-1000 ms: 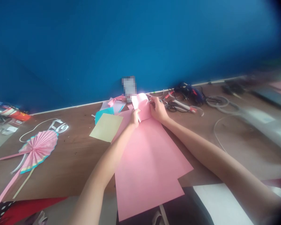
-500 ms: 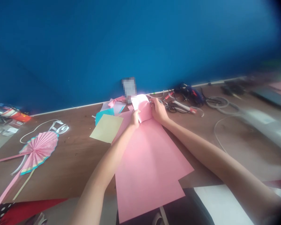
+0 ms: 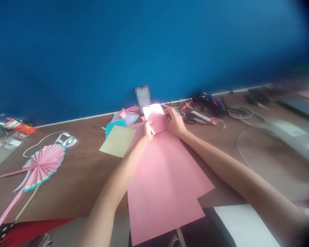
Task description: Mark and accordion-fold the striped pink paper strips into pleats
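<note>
Small pink paper, left edge pinched in left hand, right edge beside curled right hand, its hold unclear

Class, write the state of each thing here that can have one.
Small paper: raised, held in left hand
Right hand: curled beside the small paper, contact unclear
Big paper: spread out, overhanging the table
Fan: spread open, pleated
Yellow sheet: flat, overlapping the blue sheet
Blue sheet: partly covered

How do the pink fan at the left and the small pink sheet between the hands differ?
The pink fan is pleated; the small pink sheet shows no pleats. The fan has a blue-and-yellow border; the sheet shows none. The fan lies on the table; the left hand grips the sheet. Both are pink.
</note>
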Available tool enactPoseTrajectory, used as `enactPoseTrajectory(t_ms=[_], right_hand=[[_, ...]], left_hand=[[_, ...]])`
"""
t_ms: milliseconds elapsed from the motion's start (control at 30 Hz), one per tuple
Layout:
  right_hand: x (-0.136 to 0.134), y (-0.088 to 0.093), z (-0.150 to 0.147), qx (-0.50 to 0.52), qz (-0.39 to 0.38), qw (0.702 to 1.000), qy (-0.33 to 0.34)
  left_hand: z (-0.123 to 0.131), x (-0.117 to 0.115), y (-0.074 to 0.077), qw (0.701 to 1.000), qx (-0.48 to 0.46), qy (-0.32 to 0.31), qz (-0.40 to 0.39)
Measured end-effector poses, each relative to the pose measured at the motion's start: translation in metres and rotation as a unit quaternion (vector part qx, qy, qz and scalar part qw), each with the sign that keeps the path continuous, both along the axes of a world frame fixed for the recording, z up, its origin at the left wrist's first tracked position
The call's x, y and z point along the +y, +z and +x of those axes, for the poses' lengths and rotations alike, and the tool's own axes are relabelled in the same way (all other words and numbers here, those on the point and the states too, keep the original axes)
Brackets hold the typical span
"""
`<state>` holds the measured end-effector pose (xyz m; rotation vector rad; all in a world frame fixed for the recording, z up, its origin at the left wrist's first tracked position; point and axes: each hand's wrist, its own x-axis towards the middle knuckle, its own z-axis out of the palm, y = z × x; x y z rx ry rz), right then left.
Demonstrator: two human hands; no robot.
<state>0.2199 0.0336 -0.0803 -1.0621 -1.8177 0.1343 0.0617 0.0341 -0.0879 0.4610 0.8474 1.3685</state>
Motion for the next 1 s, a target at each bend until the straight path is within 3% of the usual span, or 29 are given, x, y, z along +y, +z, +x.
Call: enactPoseTrajectory(t_ms=[233,500,1000], right_hand=[[-0.0005,-0.0001,-0.0001,-0.021,0.002,1.0,0.013],[0.0012,-0.001,-0.0018,-0.021,-0.005,0.999,0.025],[-0.0006,-0.0016,-0.0007,-0.008,-0.002,1.0,0.025]], left_hand=[[-0.0008,-0.001,0.0032,0.999,0.024,-0.034,0.021],[-0.0035,0.0041,-0.0039,0.999,0.019,-0.036,0.016],[0.003,0.0,0.0022,0.999,0.051,0.017,0.007]])
